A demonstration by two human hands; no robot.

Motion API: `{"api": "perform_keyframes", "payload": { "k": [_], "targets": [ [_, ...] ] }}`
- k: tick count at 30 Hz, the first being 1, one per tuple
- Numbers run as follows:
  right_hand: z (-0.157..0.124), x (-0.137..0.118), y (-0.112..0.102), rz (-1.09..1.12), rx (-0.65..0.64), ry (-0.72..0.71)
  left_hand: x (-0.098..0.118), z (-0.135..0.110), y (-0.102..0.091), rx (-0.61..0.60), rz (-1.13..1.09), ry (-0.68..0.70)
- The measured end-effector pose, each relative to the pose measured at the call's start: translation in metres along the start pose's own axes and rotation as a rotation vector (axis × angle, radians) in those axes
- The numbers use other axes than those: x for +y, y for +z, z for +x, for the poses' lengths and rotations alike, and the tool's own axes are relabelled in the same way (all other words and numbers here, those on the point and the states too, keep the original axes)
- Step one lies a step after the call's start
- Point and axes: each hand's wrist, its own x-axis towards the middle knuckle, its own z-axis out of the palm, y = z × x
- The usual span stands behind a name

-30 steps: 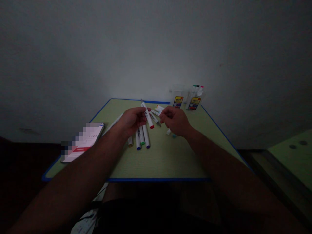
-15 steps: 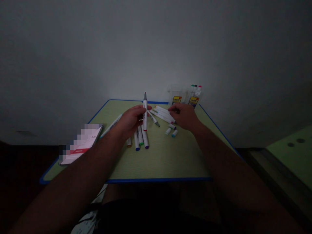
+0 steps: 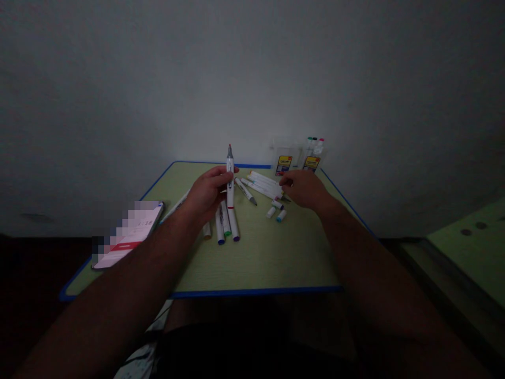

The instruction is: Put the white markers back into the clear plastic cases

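My left hand (image 3: 209, 192) is closed around a white marker (image 3: 230, 184) held upright, its uncapped red tip pointing up and its red-ringed end down. Below that hand several capped markers (image 3: 221, 226) lie on the table, with blue, green and purple ends. My right hand (image 3: 303, 187) hovers over the right ends of a group of white markers (image 3: 262, 184), its fingers curled and pinched. Whatever is between those fingertips, if anything, I cannot make out. Just below it lie several loose caps (image 3: 281, 216). A grey-tipped uncapped marker (image 3: 246, 192) rests between my hands.
Two clear plastic cases with yellow labels stand at the back right; the right case (image 3: 311, 160) holds several markers, near the left case (image 3: 284, 158). A phone (image 3: 130, 237) with a lit screen lies at the table's left. The green table (image 3: 256, 263) has a blue edge.
My right hand has shifted slightly right, away from the middle of the white markers. My left hand, still holding the red-tipped marker, has moved a little left and up.
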Motion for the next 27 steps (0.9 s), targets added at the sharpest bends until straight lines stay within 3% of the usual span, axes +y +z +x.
{"api": "perform_keyframes", "payload": {
  "k": [8, 15, 21, 27],
  "targets": [
    [0.0, -0.002, 0.0, 0.029, 0.109, 0.038, 0.016, 0.01, -0.018, 0.181, -0.053, 0.151],
    [-0.001, -0.008, 0.003, 0.053, 0.166, 0.043, 0.025, 0.019, -0.037, 0.335, -0.05, 0.121],
    [-0.001, -0.012, 0.008, 0.073, 0.162, 0.016, 0.022, 0.024, -0.041, 0.391, -0.058, 0.125],
    [-0.004, -0.018, 0.012, 0.05, 0.118, 0.006, 0.018, 0.026, -0.04, 0.373, -0.043, 0.124]
  ]
}}
